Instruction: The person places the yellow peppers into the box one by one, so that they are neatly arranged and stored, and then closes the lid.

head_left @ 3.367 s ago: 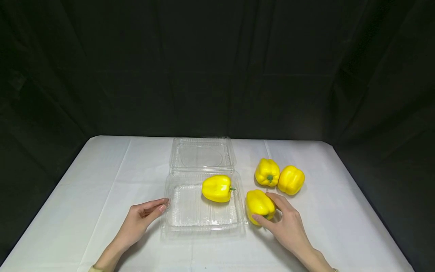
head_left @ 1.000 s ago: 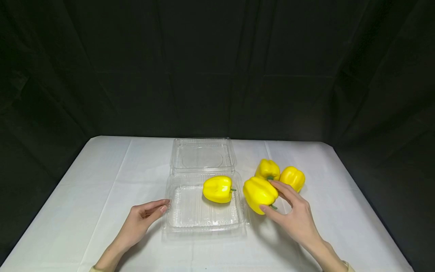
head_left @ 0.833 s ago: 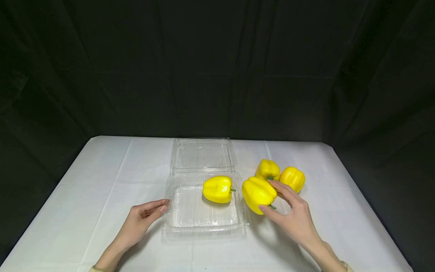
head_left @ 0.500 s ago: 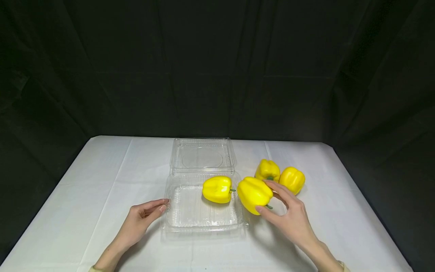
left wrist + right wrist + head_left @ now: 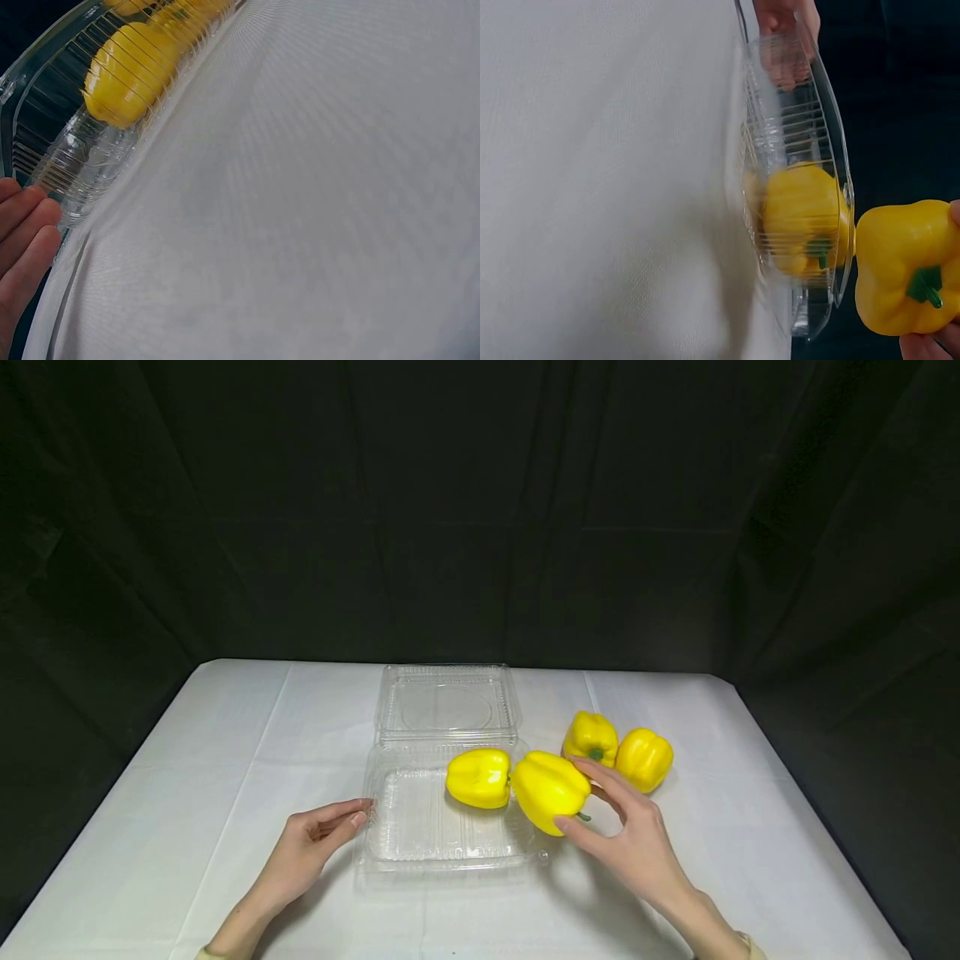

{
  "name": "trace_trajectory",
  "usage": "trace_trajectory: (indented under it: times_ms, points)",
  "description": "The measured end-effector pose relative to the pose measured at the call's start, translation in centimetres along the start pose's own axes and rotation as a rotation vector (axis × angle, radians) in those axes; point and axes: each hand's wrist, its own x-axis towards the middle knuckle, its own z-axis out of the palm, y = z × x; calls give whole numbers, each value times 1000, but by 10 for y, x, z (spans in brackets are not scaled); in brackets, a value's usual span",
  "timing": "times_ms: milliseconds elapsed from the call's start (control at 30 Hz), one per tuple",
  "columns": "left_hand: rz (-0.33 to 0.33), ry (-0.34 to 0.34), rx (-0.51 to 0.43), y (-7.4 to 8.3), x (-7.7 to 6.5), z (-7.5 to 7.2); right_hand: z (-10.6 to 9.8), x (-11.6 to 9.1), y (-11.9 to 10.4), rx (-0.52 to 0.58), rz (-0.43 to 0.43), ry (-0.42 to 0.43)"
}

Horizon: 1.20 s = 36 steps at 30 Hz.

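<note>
My right hand [image 5: 633, 835] holds a yellow bell pepper [image 5: 551, 792] between thumb and fingers, up over the right rim of a clear plastic clamshell container [image 5: 420, 843]. In the right wrist view this pepper [image 5: 907, 262] shows its green stem, higher than the container wall. Another yellow bell pepper [image 5: 478, 778] lies on its side in the container's base, toward the back right. At the left rim, my left hand [image 5: 303, 852] pinches the container's edge with thumb and fingertips. The left wrist view has those fingers [image 5: 30, 255] right at the ribbed wall.
The container's lid [image 5: 447, 702] lies folded back behind the base, toward the table's far edge. Two more yellow bell peppers, one with its stem facing forward [image 5: 590, 737] and one beside it [image 5: 645, 760], sit to the right. White cloth [image 5: 247, 727] covers the table; dark curtains [image 5: 465, 510] hang around it.
My right hand has lifted the bell pepper off the table and carried it left, from beside the container to over its right rim. The left hand has stayed at the left rim.
</note>
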Motion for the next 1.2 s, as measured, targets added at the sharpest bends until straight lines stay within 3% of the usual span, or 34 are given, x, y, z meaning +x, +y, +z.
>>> trace_trajectory:
  times_ms: [400,900,1200]
  points:
    - [-17,-6,8,2,-1,0,12,3,-7,71,-94,-22]
    - [-20,-3,10,2,-1,0,29,6,-16,130,-103,-83]
    - [-48,2,33,3,-1,0,39,10,-18,186,-158,-110]
